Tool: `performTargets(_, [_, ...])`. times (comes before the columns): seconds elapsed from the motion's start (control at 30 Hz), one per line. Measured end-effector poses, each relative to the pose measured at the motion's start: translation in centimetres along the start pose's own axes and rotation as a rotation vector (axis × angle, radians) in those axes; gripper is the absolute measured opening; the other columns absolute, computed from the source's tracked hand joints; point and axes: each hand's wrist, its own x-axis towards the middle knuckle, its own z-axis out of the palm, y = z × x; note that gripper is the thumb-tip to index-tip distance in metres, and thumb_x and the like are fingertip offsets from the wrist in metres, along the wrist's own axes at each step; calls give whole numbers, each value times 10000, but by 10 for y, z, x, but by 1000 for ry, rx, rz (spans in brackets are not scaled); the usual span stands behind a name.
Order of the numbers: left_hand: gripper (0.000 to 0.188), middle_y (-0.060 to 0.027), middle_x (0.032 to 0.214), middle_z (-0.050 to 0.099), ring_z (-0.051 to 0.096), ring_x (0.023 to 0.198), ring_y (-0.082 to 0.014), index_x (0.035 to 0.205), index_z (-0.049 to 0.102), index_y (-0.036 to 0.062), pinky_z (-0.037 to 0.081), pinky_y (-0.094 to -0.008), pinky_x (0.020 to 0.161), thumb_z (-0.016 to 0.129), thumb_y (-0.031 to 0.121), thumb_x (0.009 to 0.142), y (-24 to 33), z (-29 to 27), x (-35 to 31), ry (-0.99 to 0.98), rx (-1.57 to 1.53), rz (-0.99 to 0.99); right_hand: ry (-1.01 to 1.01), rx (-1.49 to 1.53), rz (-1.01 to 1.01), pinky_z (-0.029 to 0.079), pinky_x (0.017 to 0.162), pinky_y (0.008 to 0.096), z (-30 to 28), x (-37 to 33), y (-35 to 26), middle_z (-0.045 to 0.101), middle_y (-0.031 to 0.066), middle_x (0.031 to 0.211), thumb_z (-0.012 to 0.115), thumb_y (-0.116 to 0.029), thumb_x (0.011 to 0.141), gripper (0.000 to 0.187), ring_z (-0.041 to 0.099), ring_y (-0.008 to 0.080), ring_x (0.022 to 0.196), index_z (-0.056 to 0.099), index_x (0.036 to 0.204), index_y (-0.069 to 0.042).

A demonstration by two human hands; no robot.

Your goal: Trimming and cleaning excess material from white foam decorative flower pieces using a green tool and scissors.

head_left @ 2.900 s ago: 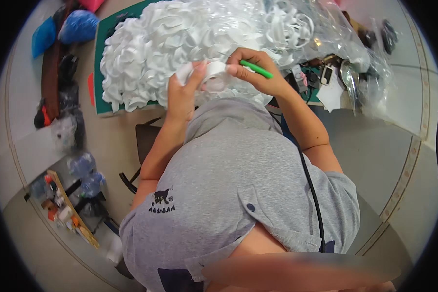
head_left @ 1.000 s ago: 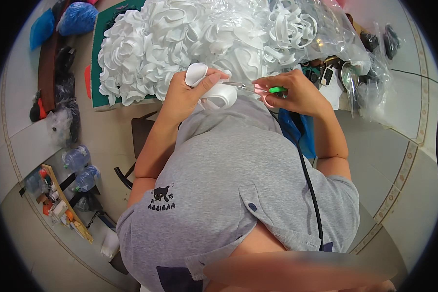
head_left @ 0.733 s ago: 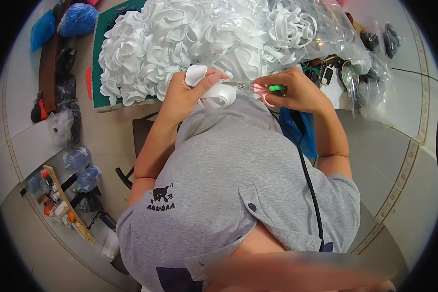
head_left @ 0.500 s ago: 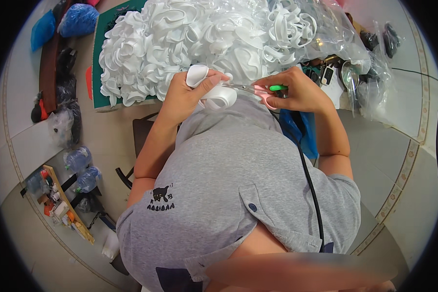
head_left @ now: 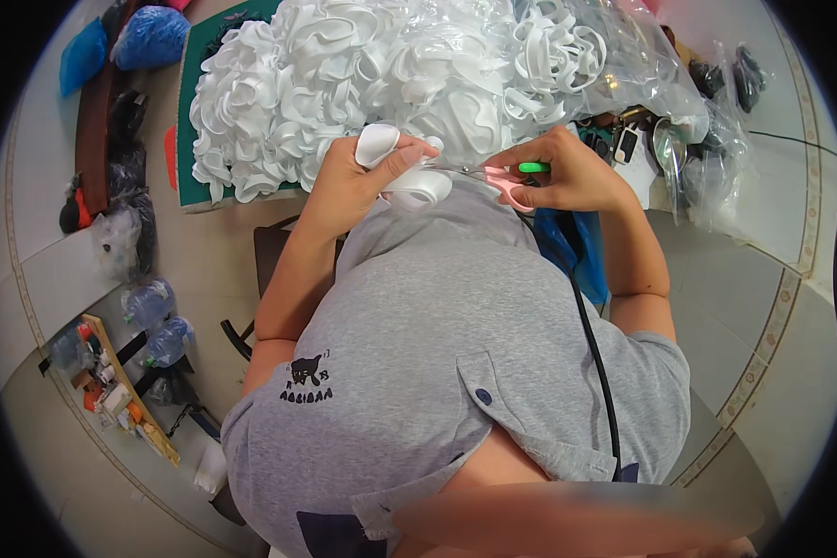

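Note:
My left hand [head_left: 352, 186] pinches a looped white strap-like strip [head_left: 418, 189], one loop standing above the thumb and another hanging below. In my right hand [head_left: 567, 172] is a pair of scissors [head_left: 504, 181] with pink and green handles. Their metal blades point left and reach the strip beside my left fingertips; whether they bite into it is too small to tell. Just beyond both hands lies a large heap of curled white strips [head_left: 344, 84], part of it under clear plastic.
The heap rests on a green-topped table [head_left: 191, 167]. Clear plastic bags [head_left: 707, 158] and small items lie at its right end. A black cable [head_left: 597, 344] runs down over my shirt. At left stand a brown bench [head_left: 93, 139], blue bags [head_left: 158, 37] and plastic bottles [head_left: 167, 339].
The scissors' handles have turned slightly in my right hand and more of the pink loop shows. My left hand and the white strip have barely moved.

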Motion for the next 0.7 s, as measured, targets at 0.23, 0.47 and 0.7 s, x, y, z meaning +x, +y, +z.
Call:
performTargets(0.23, [215, 14, 846, 682, 577, 681, -32, 978, 692, 80, 417, -194, 513, 578, 248, 905, -1, 2, 1, 1, -46, -5, -14, 26, 2, 470, 617, 227, -1, 1, 4, 665, 121, 736, 696, -114, 670, 372, 583, 112, 609, 660, 1014, 22])
performTargets(0.47, [217, 18, 832, 677, 575, 677, -27, 982, 689, 80, 413, -188, 505, 571, 247, 910, 1, 1, 2, -26, 15, -48, -3, 14, -9, 453, 578, 238, 1, 5, 1, 656, 115, 714, 697, -119, 670, 370, 572, 123, 583, 664, 1016, 9])
performTargets(0.7, [225, 15, 825, 676, 585, 683, -35, 983, 687, 70, 416, -186, 502, 574, 249, 909, -1, 1, 3, -39, 22, -52, 34, -33, -66, 464, 576, 276, 3, 7, 5, 650, 146, 716, 696, -109, 671, 366, 599, 190, 577, 668, 1023, -14])
